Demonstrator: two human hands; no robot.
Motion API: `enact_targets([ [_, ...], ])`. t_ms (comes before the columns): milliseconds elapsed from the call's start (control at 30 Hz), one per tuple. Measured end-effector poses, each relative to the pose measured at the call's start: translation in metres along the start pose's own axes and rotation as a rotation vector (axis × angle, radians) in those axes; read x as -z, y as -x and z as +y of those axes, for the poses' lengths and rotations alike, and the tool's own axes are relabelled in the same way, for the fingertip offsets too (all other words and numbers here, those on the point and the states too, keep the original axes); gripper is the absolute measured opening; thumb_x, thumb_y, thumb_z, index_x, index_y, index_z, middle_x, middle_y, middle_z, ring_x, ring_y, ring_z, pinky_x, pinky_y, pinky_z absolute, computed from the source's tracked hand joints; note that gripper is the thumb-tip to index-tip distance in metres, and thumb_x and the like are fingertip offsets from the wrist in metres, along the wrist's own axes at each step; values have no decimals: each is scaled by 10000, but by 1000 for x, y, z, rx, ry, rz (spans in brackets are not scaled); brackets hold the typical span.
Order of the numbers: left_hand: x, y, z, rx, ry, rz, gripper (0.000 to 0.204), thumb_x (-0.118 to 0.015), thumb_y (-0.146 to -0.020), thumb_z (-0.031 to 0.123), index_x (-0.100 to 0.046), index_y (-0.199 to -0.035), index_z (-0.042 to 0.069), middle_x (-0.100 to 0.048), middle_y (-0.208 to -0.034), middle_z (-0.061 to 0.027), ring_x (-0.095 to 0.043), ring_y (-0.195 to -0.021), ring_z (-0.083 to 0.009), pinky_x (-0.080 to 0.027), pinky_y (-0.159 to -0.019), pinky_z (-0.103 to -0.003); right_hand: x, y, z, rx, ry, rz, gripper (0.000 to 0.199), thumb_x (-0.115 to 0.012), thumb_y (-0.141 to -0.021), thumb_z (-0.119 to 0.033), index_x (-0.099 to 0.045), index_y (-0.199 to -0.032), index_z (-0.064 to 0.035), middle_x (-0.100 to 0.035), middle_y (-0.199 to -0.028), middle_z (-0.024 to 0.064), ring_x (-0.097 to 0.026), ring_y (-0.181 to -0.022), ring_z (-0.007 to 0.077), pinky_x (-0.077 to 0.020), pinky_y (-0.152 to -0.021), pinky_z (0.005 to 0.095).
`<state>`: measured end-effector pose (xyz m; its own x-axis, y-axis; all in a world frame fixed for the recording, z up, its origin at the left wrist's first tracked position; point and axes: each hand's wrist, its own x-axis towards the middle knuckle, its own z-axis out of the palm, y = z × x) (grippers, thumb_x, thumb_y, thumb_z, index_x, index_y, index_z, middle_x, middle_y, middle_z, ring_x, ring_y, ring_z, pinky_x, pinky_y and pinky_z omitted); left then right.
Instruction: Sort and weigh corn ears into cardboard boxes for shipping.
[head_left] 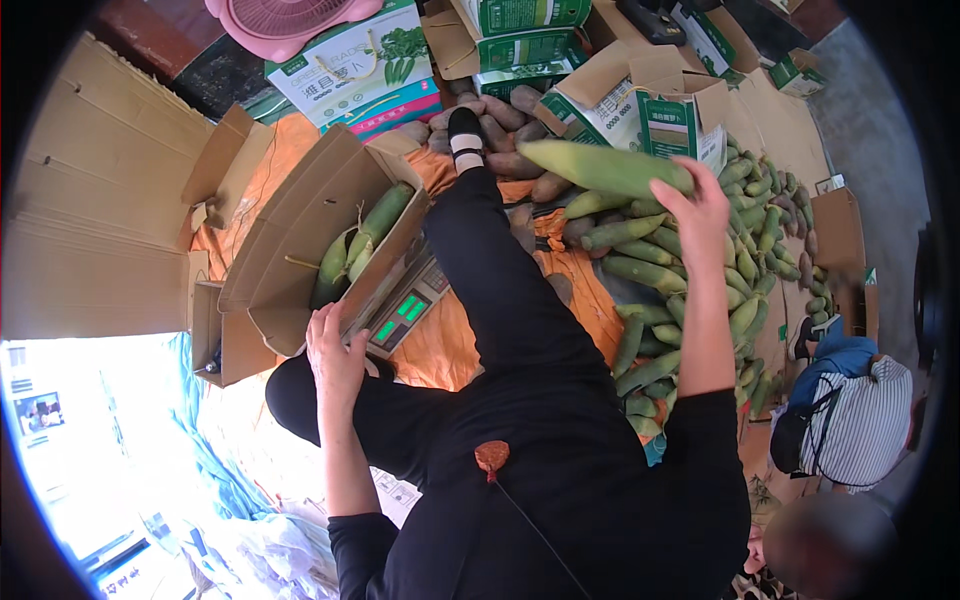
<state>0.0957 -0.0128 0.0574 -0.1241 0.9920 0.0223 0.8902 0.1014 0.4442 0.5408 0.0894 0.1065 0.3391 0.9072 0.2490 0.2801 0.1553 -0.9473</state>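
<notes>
My right hand (700, 205) is closed around the thick end of a large green radish (605, 168), held up above the pile of green radishes (640, 272). The held radish points left, its pale tip slightly blurred. To the left, an open cardboard box (290, 215) holds a few green radishes (385, 215) and stands on a digital scale (432, 283) with lit green displays. My left hand (337, 350) lies at the box's near corner, fingers stretched and apart, holding nothing.
Reddish tubers (500, 138) lie around my shoe at the back. Printed green-and-white cartons (600, 105) and a pink basket (285, 15) stand behind them. Orange sheeting (450, 345) covers the floor. At the right is another person in a striped top (865, 425).
</notes>
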Motion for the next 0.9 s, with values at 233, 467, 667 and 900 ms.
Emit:
enact_targets([
  [233,-9,9,-7,20,-42,-29,558,-692,-731,74,-509,-1256,24,-441,-1339,-177,-406,-1249,-356,-341,-1042,-424,-151,-12,-56,108,-215,-382,387,-782,-711,-133,-618,-1041,-12,-627,-940,55,-609,-794,119,-505,-696,250],
  [467,-15,9,-5,19,-42,-64,553,-685,-743,96,-511,-1266,47,-447,-1329,-156,-411,-1243,-344,-334,-1043,-414,-227,34,-23,162,-150,-373,471,-728,-748,-254,-577,-1134,-31,-625,-974,139,-614,-878,251,-488,-779,332],
  [667,-17,13,-7,-34,-106,-29,563,-712,-723,44,-506,-1247,14,-431,-1324,-156,-405,-1232,-353,-345,-1024,-430,-137,25,70,-73,23,-191,258,-679,-764,-140,-642,-995,-32,-642,-890,132,-637,-798,225,-510,-723,336],
  [900,-21,12,-8,-45,-121,-31,549,-698,-736,42,-503,-1248,13,-428,-1323,-173,-409,-1224,-363,-346,-1022,-441,-15,88,217,-501,543,-172,240,-668,-771,-170,-656,-962,-25,-677,-936,144,-648,-903,269,-501,-800,355],
])
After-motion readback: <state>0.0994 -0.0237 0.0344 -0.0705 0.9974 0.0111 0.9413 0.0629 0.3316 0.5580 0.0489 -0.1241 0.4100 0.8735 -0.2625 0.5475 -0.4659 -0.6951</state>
